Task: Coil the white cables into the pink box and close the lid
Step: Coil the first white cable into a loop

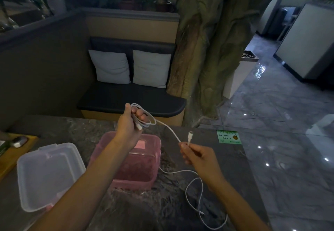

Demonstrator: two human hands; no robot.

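My left hand (129, 122) is raised above the pink box (155, 158) and grips a small coil of white cable (144, 116), one plug hanging below the fingers. The free run of that cable (169, 129) slopes down to my right hand (195, 155), which pinches it just below its other plug (190, 134). A second white cable (194, 191) lies loose in curves on the table right of the box. The box stands open on the table. Its clear lid (48, 174) lies flat to the left.
The dark marble table (101, 127) ends at its right edge near a green sticker (228, 137). A wooden tray (10, 151) with a metal object sits far left. A cushioned bench (130, 100) and a tree trunk (204, 58) stand beyond the table.
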